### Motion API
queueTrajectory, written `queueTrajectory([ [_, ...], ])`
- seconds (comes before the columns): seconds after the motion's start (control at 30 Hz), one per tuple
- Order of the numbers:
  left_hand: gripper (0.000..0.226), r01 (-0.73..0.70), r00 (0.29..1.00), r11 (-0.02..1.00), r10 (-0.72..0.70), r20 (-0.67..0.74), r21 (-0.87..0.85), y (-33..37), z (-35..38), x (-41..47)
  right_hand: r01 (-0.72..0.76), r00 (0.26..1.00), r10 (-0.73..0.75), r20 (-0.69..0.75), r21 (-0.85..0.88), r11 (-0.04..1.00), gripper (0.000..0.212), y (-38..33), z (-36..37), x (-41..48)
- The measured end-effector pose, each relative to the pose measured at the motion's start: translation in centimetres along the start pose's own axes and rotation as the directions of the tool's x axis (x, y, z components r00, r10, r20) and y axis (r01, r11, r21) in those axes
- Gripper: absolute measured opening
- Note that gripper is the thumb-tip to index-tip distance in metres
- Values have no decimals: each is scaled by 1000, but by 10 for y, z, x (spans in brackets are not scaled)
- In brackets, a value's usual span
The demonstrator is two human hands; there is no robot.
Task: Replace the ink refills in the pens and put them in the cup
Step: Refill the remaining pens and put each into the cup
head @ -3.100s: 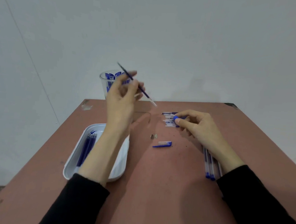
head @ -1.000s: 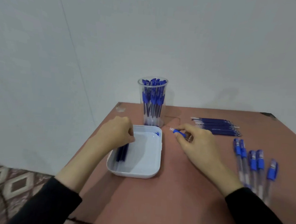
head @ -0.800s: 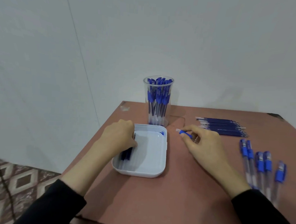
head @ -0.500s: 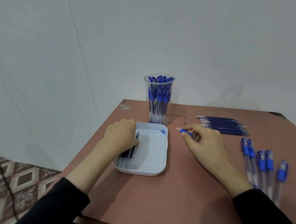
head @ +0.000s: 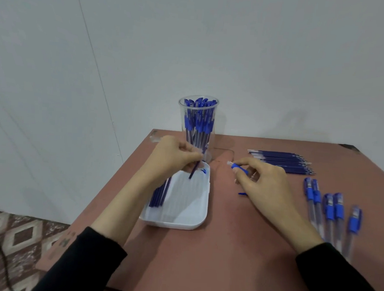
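My left hand (head: 174,159) hovers over the far end of the white tray (head: 181,223) and pinches a thin dark blue refill (head: 193,170) that points down into the tray. Several more blue refills (head: 158,195) lie along the tray's left side. My right hand (head: 263,183) rests on the table and holds a pen barrel with a blue grip (head: 238,167), its tip pointing left. Behind the tray stands a clear cup (head: 198,125) full of blue pens.
A row of blue refills (head: 282,162) lies at the back right of the brown table (head: 202,258). Several capped blue pens (head: 333,210) lie at the right. A blue cap (head: 242,194) shows under my right hand. The table's left edge drops to a patterned floor.
My left hand has lifted out of the tray with one refill pinched in it. My right hand has stayed in place with the pen barrel.
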State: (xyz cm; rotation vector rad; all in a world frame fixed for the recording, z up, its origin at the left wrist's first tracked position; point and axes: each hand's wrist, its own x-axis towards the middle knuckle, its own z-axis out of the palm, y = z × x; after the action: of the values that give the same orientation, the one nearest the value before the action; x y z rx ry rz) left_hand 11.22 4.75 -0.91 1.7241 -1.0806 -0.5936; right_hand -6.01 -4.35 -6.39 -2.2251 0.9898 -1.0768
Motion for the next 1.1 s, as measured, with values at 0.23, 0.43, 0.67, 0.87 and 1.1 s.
queueTrajectory([
  [0.23, 13, 43, 996, 815, 10, 89, -578, 17, 50, 7, -29, 995, 25, -96, -33, 999, 10, 19, -33, 12],
  [0.43, 8, -119, 992, 601, 31, -125, -790, 17, 96, 21, -50, 995, 41, -94, -91, 995, 12, 37, -46, 18],
  [0.67, 10, -170, 983, 490, 24, -182, -855, 19, 101, 25, -20, 997, 18, -78, -23, 1000, 23, 34, -48, 16],
  [0.87, 6, -157, 986, 486, 30, -163, -860, 18, 102, 24, 18, 996, -16, -89, 27, 999, 23, 27, -49, 15],
  [1.1, 7, -158, 986, 489, 31, -164, -858, 16, 101, 25, 39, 996, -37, -82, 35, 999, 22, 25, -50, 14],
])
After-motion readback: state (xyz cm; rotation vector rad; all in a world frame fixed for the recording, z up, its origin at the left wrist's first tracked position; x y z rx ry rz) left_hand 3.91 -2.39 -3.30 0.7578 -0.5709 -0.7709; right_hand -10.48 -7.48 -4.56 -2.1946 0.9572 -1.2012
